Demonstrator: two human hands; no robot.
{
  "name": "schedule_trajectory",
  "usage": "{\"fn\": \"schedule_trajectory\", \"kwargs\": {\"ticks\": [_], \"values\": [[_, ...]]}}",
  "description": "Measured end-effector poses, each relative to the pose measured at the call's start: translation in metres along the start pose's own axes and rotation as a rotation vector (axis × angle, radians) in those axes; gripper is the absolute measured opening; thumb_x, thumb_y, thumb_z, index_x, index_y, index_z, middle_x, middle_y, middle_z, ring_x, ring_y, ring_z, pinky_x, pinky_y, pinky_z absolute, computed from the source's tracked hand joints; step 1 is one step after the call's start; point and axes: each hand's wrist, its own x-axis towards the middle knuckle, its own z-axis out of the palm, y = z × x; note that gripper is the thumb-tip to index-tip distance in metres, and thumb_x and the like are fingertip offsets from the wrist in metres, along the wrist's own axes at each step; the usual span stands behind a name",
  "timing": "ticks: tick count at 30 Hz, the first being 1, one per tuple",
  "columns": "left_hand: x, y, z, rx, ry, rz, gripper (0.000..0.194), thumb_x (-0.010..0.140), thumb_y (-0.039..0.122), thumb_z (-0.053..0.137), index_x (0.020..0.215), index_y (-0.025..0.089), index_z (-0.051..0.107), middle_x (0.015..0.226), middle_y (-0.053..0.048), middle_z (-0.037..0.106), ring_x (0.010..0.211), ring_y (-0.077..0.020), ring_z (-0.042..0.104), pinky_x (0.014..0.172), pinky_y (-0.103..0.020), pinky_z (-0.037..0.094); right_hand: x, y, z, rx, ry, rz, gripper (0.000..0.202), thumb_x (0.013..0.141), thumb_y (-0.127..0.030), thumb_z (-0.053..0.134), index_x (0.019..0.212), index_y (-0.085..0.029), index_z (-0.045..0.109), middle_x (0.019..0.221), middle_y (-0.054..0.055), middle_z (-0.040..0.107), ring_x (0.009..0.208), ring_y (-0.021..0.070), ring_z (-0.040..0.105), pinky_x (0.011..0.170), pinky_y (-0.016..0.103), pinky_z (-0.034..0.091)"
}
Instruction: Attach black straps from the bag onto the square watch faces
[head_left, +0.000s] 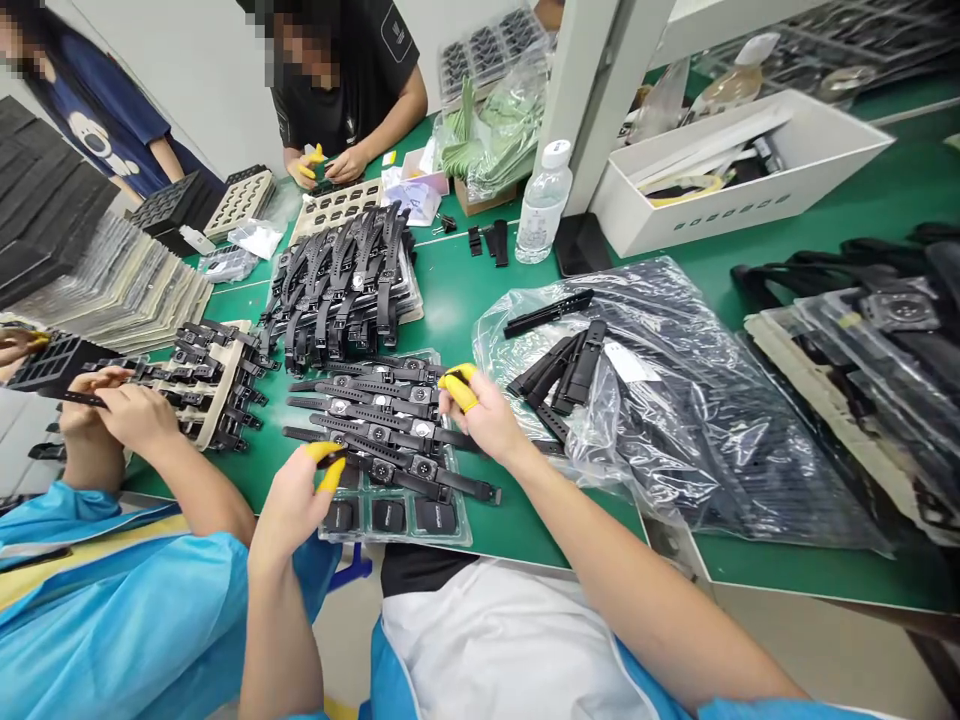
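Watches [379, 435] with black straps are lying backs up in overlapping rows over a clear plastic tray [397, 541], right at the near edge of the green desk [450, 310]. Starting far left, there's a tall pile of black and pale trays [142, 285], and next to it a co-worker's bare hands [139, 412] are on a black strap [81, 398], beside a beige tray [220, 400] loaded with more watches. Left grip [289, 500] is just off the near-left side of the rows, yellow-covered fingertips nearly closed around a small black piece [330, 458]. Right grip [491, 420] is over at the right ends of the rows, pinched pretty tight on a dark bit [456, 376], too hidden to make out. Further right, loose black straps [581, 370] sit on a big clear bag [690, 400] full of dark stuff, with a water bottle [544, 205] behind and an open white box [690, 222] past that.
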Motion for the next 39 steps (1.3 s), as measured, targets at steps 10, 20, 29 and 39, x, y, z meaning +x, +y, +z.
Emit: {"fn": "schedule_trajectory", "kwargs": {"ticks": [10,20,29,39], "values": [[0.132,0.091,0.082,-0.645,0.045,0.139,0.032,0.096,0.015,0.051,0.128,0.018,0.049,0.118,-0.014,0.073,0.109,-0.0234,0.073,0.097,-0.040,0.059,0.001,-0.010,0.000,0.325,-0.075,0.200,0.044,0.082,-0.063,0.067,0.077,-0.020,0.061,0.055,-0.003,0.051,0.043,0.0074,0.028,0.043,0.024,0.022],[0.129,0.074,0.114,-0.592,0.170,0.453,0.054,0.089,0.001,0.045,0.138,0.020,0.060,0.136,-0.011,0.067,0.133,-0.0239,0.062,0.113,-0.043,0.054,-0.004,-0.011,-0.003,0.130,-0.055,0.163,0.042,0.082,-0.058,0.080,0.090,-0.022,0.059,0.062,-0.005,0.060,0.049,0.0096,0.045,0.048,0.023,0.035],[0.125,0.072,0.110,-0.585,0.115,0.486,0.061,0.086,-0.001,0.041,0.140,0.020,0.061,0.138,-0.012,0.066,0.135,-0.0243,0.060,0.116,-0.047,0.052,-0.004,-0.014,-0.008,-0.018,-0.159,0.250,0.051,0.079,-0.067,0.080,0.079,-0.021,0.058,0.056,-0.003,0.058,0.048,0.0097,0.045,0.048,0.024,0.035],[0.125,0.074,0.108,-0.637,0.120,0.461,0.050,0.095,0.006,0.043,0.139,0.020,0.062,0.135,-0.013,0.067,0.130,-0.0253,0.063,0.113,-0.046,0.054,-0.002,-0.013,-0.009,0.068,-0.106,0.244,0.051,0.076,-0.064,0.083,0.083,-0.021,0.058,0.053,-0.006,0.053,0.047,0.0087,0.040,0.047,0.023,0.032]]}}
